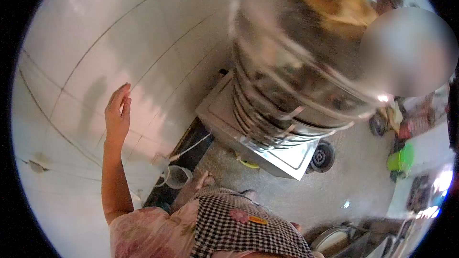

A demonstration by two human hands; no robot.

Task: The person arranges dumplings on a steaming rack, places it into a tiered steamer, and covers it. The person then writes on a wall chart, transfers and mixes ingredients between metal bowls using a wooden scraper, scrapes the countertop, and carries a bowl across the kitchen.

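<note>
My left hand (118, 113) is raised at the left, in front of the white tiled wall (158, 67). Its fingers are stretched out and nothing is in them. To the right of it, apart from the hand, towers a stack of round metal steamer trays (296, 91), partly smeared by motion. A yellow-brown cloth (334, 0) lies over the top of this stack. The stack stands on a box-shaped metal base (282, 165). My right hand is out of view. A black-and-white checked apron (224, 224) covers my front.
A clear plastic container (178, 177) stands low by the wall, near a white hose (191, 146). Behind the base is a round black object (322, 156) on the grey floor (282, 200). At the right are another person (389, 0) and a green container (400, 158).
</note>
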